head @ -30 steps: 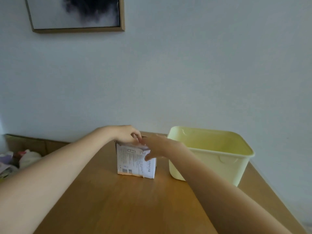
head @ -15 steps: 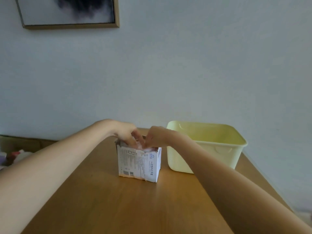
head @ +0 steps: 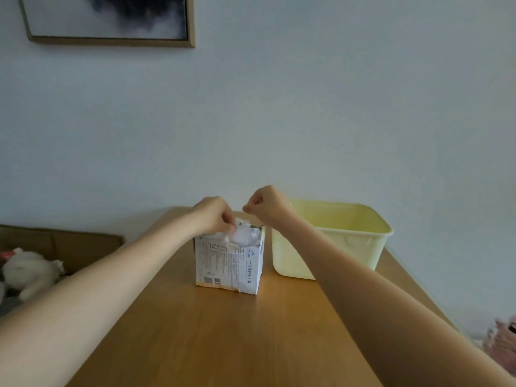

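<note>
Head view, the only one. My left hand [head: 215, 216] is at the torn-open top of the glove box [head: 229, 263], thumb and fingertips pinching the wad of clear plastic gloves [head: 245, 233] that bulges out of it. My right hand [head: 265, 208] is raised just above the box's right top corner, fingers curled in, thumb tip against the forefinger. I can't tell if anything thin is caught between them, and it is not touching the box.

The box stands upright on the wooden table [head: 223, 336], about mid-table, with its printed side facing me. Its top edge is ragged. A pale yellow plastic bin [head: 335, 255] sits on the table just to the right of the box, close beside it, and my right forearm crosses its near left corner.

A white plush toy [head: 28, 272] lies off the table's left side. A framed picture [head: 111, 41] hangs on the wall at upper left.
</note>
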A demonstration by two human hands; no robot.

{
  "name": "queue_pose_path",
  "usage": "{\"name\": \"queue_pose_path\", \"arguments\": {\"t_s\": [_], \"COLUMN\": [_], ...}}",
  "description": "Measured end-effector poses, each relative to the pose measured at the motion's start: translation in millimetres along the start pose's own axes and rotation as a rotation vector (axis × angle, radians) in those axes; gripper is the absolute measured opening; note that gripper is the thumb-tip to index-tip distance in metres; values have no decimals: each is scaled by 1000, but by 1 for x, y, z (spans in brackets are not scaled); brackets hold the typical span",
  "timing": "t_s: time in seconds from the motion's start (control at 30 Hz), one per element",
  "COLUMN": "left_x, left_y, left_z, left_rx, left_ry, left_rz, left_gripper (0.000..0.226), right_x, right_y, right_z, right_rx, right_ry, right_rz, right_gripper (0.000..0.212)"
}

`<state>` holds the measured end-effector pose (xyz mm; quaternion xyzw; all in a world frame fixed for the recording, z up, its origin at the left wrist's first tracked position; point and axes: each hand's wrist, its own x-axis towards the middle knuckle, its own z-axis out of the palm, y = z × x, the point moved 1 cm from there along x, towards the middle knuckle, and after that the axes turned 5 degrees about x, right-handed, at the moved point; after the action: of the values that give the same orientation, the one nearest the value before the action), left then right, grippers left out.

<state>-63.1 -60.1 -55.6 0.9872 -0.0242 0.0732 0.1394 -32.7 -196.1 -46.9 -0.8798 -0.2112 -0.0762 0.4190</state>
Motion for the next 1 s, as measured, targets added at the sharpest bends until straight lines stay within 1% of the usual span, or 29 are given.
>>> {"name": "queue_pose_path", "arguments": {"t_s": [0.07, 0.1, 0.17, 0.23, 0.3, 0.33, 0.43, 0.5, 0.6, 0.67, 0.7, 0.8, 0.87, 0.93, 1.0], "left_x": [0, 1, 0, -2, -5, -7, -10, -12, -10, -9, -9, -12, -14, -17, -20], "left_y": [0, 0, 5, 13, 16, 16, 15, 15, 12, 10, 9, 6, 4, 5, 7], "left_z": [-4, -5, -6, -3, 1, 2, 3, 2, -3, -6, -8, -14, -18, -19, -18], "left_rx": [-38, -44, -28, 49, 155, 184, 176, 143, 96, 54, 32, -44, -106, -130, -147], "left_ry": [58, 61, -7, -93, -80, -49, -4, 5, 28, 36, 33, 32, 47, 63, 80], "left_rz": [-19, -22, -3, 9, -15, -24, -33, -25, -14, -9, -10, -21, -41, -48, -61], "left_gripper": [13, 13, 12, 20, 27, 25, 14, 10, 8, 8, 6, 6, 5, 5, 6], "right_x": [-7, -11, -19, -20, -17, -14, -10, -9, -10, -13, -13, -14, -14, -15, -16], "right_y": [3, 5, 10, 11, 10, 11, 8, 6, 5, 5, 5, 2, 0, -1, -4], "right_z": [-7, -8, -5, 4, 16, 21, 26, 22, 14, 9, 8, 5, 5, 7, 10], "right_rx": [-78, -88, -116, -267, -401, -418, -347, -290, -155, -41, 11, 124, 193, 202, 64], "right_ry": [-108, -178, -273, -292, -271, -244, -167, -168, -165, -160, -169, -200, -192, -185, -167], "right_rz": [7, 13, -6, -61, -97, -100, -40, -22, -3, 22, 39, 81, 99, 111, 87], "right_gripper": [14, 14, 16, 23, 25, 23, 21, 20, 9, 25, 29, 29, 28, 26, 27]}}
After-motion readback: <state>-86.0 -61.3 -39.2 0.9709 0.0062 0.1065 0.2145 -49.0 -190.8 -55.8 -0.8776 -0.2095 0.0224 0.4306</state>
